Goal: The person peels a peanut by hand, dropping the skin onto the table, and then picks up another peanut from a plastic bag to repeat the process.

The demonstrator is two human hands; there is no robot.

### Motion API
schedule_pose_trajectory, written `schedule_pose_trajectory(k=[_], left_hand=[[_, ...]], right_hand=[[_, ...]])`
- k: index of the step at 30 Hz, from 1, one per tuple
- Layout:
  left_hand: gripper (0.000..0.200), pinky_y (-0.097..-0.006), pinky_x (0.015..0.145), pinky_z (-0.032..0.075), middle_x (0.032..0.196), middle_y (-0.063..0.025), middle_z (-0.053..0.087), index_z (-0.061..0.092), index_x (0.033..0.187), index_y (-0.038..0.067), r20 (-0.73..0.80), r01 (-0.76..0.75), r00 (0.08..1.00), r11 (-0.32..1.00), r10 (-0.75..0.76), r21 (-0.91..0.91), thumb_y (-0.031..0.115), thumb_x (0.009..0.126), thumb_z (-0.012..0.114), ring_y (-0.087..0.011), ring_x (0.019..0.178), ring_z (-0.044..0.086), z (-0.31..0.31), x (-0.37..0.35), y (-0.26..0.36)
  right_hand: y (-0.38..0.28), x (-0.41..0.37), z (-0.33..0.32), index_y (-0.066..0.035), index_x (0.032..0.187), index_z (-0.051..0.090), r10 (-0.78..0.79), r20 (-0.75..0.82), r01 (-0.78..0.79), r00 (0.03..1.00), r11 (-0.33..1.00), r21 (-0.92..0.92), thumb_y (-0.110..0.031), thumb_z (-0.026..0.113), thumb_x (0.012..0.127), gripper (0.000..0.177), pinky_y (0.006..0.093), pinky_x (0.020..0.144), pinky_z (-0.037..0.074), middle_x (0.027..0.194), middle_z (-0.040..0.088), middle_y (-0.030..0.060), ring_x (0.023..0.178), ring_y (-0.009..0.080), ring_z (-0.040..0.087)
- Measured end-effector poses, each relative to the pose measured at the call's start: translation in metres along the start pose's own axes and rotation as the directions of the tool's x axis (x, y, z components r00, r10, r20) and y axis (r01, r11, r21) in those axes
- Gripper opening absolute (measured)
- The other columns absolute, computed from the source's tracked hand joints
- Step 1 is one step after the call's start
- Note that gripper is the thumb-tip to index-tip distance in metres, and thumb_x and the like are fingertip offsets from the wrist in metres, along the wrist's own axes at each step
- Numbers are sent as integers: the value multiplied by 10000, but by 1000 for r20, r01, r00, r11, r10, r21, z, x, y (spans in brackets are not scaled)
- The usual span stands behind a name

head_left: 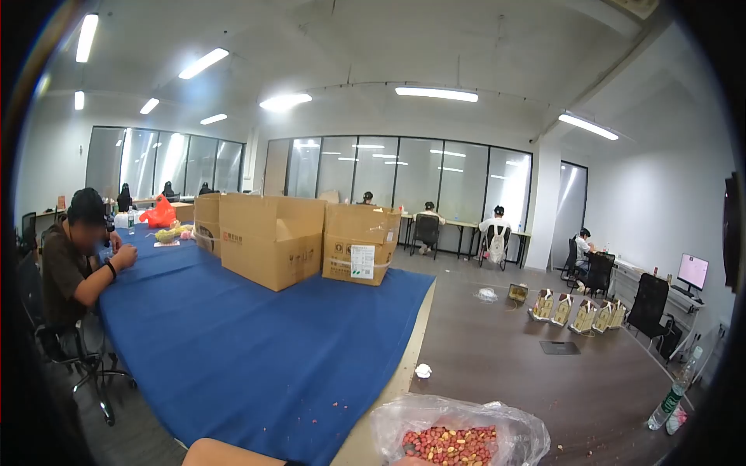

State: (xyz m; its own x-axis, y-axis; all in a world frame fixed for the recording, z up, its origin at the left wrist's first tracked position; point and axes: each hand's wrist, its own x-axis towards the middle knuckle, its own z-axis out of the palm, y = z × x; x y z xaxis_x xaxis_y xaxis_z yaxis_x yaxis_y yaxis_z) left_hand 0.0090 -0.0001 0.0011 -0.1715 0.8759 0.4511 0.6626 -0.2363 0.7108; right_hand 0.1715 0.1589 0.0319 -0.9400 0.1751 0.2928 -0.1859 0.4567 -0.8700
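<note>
An open clear plastic bag (519,429) full of red-skinned and some pale peanuts (449,446) lies at the bottom of the view, on the near table edge. What looks like my left forearm (231,453) shows at the bottom, with a dark band at its right end. A small blurred patch of skin at the bag's lower left edge, touching or just in front of the peanuts, seems to be part of my left hand (413,461). Its fingers are cut off by the frame, so their grip is hidden. My right hand is out of view.
Cardboard boxes (268,242) stand on the blue cloth (287,342). A person (74,264) sits at its left side. On the brown table (482,349) are a crumpled tissue (423,371), small model houses (584,317) and a bottle (674,392). Other people sit farther back.
</note>
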Motion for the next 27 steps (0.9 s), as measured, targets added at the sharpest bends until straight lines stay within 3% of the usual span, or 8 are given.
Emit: schedule_pose_trajectory(k=[9, 12, 15, 18, 20, 21, 24, 27], left_hand=[[125, -378, 613, 533, 780, -144, 696, 709, 904, 25, 23, 23, 999, 999, -21, -50, 137, 848, 703, -277, 683, 693, -7, 3, 10], [124, -381, 615, 536, 784, -144, 696, 701, 908, 22, 55, 62, 997, 994, -57, -90, 132, 851, 704, -275, 687, 697, -11, 4, 15], [106, -387, 641, 546, 801, -145, 703, 699, 915, 20, 44, 32, 999, 998, -30, -50, 89, 835, 694, -287, 711, 705, -10, 3, 13], [110, -400, 659, 537, 805, -107, 665, 675, 896, 43, 48, 42, 998, 996, -38, -73, 149, 875, 698, -298, 744, 671, -7, 3, 6], [128, -400, 654, 536, 790, -110, 661, 673, 896, 38, -4, -9, 1000, 999, 9, -52, 161, 883, 705, -295, 729, 674, -9, 3, 7], [138, -396, 652, 538, 796, -107, 668, 677, 892, 31, -3, -28, 1000, 998, 28, -51, 165, 886, 708, -294, 728, 675, -8, 4, 4], [129, -389, 657, 543, 810, -111, 684, 686, 894, 29, -37, -21, 999, 997, 18, -75, 148, 867, 728, -293, 730, 678, -9, 5, 4], [109, -383, 647, 543, 812, -102, 688, 686, 891, 33, -21, -52, 999, 991, 49, -126, 127, 859, 732, -285, 721, 675, -11, 6, 3]], right_hand=[[-7, 2, 0, -22, 942, 690, 91, 3, -91, 996, 994, -54, 18, 745, 877, 94, 219, 639, 509, 795, 706, 8, 731, 50, 641], [-2, 1, 1, -9, 950, 676, 113, 15, -114, 994, 990, 80, 55, 725, 887, 103, 227, 657, 519, 820, 704, 16, 753, 62, 645], [3, 0, 1, -2, 957, 669, 114, 26, -116, 993, 988, 105, 73, 709, 891, 108, 223, 679, 520, 854, 705, 19, 780, 60, 644], [3, 1, -2, 0, 970, 671, 112, 50, -116, 992, 991, 72, 68, 698, 901, 100, 232, 717, 529, 897, 713, 38, 805, 81, 658], [0, 6, -5, 19, 853, 726, -2, 29, 7, 1000, 981, -194, 77, 775, 787, 100, 277, 731, 574, 814, 754, 101, 764, 148, 727], [-2, 6, -5, -4, 857, 734, 9, 16, -7, 1000, 985, -175, 48, 784, 797, 94, 268, 738, 575, 820, 758, 79, 766, 135, 730], [12, 9, -7, -44, 916, 742, -154, 22, 155, 988, 975, -158, 35, 808, 792, 162, 289, 683, 587, 867, 767, 79, 759, 200, 749], [7, 9, -6, -13, 909, 732, -147, 33, 150, 989, 979, -136, 59, 793, 794, 148, 267, 653, 579, 852, 760, 82, 727, 180, 744]])
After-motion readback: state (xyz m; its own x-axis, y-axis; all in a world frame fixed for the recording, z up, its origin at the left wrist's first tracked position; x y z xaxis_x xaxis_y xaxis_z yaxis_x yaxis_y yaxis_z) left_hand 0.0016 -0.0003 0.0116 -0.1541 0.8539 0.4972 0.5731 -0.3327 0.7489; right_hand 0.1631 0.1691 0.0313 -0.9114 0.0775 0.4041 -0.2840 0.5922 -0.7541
